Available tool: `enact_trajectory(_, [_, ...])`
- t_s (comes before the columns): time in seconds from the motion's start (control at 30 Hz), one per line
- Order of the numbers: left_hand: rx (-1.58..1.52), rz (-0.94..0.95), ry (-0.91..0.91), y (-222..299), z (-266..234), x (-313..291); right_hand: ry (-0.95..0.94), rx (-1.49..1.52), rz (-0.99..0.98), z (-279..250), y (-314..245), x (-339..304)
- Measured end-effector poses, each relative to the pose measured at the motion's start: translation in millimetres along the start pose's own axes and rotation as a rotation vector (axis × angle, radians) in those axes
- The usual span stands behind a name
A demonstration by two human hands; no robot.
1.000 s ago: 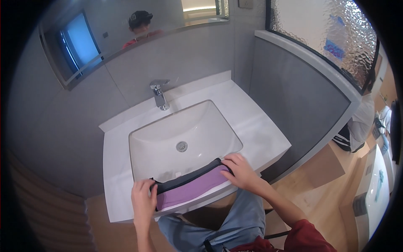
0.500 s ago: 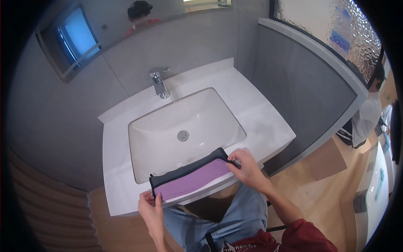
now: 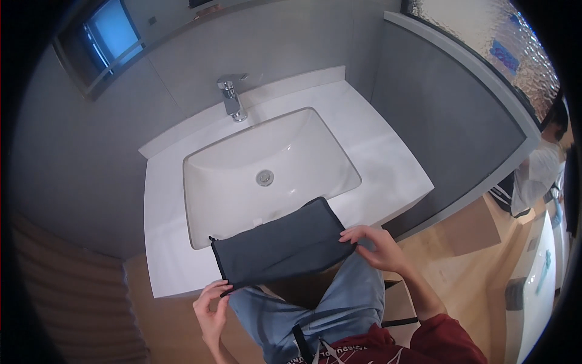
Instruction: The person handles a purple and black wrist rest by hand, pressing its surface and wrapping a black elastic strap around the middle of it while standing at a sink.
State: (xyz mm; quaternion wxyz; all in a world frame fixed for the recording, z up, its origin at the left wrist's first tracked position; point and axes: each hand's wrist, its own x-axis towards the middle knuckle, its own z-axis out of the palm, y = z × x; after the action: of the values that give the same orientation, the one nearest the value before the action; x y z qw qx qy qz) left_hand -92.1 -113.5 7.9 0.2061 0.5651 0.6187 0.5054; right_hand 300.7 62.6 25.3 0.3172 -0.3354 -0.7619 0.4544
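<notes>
A dark grey cloth point(image 3: 279, 246) with black edging lies spread across the front rim of the white sink basin point(image 3: 236, 158) and the counter's front edge. Its near edge reaches out past the counter, above my legs. At its near left corner, my left hand point(image 3: 211, 309) pinches the edging between thumb and fingers. My right hand point(image 3: 379, 247) grips the near right corner in the same way. Only the grey face of the cloth shows; its underside is hidden.
A chrome faucet point(image 3: 233, 103) stands behind the basin, which has a round drain point(image 3: 265, 178). White counter point(image 3: 388, 158) surrounds it. A grey partition point(image 3: 442, 115) rises on the right, with another person point(image 3: 536, 173) beyond it. A brown pleated curtain point(image 3: 66, 285) hangs at the left.
The purple part has gone out of sight and the grey face now covers the whole cloth. Both hands have moved slightly outward, drawing its near edge toward me. My view has tilted down.
</notes>
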Motion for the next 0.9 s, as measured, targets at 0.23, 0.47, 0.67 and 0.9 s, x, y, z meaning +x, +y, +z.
enact_trajectory(0.23, [-0.17,-0.017,0.01,-6.7,-6.4,9.6,-0.039,-0.128,-0.057,-2.1,2.5,-7.0])
enact_trajectory(0.47, [-0.377,-0.1,-0.107,-29.1,-14.5,0.4,-0.012,-0.291,-0.21,8.8,6.0,-19.8])
enact_trajectory(0.67, [-0.226,0.049,-0.152,-22.9,-16.6,11.2,-0.005,-0.306,-0.188,11.1,9.2,-23.5])
enact_trajectory(0.9, [-0.088,-0.278,0.084,-7.6,-6.4,13.7,0.104,-0.238,0.027,15.4,-2.9,-13.3])
